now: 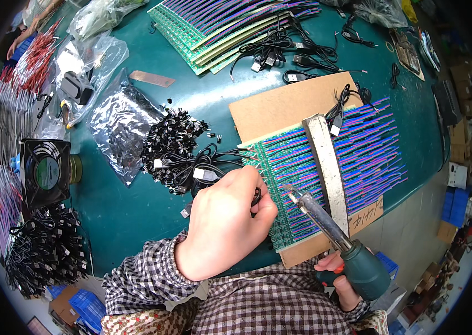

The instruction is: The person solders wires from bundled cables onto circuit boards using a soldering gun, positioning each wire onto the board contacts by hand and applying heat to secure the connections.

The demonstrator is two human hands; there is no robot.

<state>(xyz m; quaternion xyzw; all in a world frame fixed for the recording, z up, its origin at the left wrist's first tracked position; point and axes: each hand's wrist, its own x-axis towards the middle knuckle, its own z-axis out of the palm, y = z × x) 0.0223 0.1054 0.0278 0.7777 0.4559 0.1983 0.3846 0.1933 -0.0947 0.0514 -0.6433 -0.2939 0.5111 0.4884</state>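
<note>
My left hand (226,215) is closed in a pinch on a black USB cable (256,196), at the left edge of a green circuit board panel (267,173). The cable's stripped end is mostly hidden by my fingers. Rows of blue, red and black wires run rightward from the panel, and a metal bar (326,167) lies across them. In my right hand (341,274) is a green soldering gun (365,272), gripped near the lower right. Its tip points up-left over the panel's wire joints, a little right of my left fingers.
Small black connectors (171,145) lie piled left of the panel, beside a clear bag (124,123) of more. A fan (46,172) and bundled USB cables (46,251) stand at far left. Brown cardboard (280,106) sits under the panel. Stacked wired panels (191,39) lie at the back.
</note>
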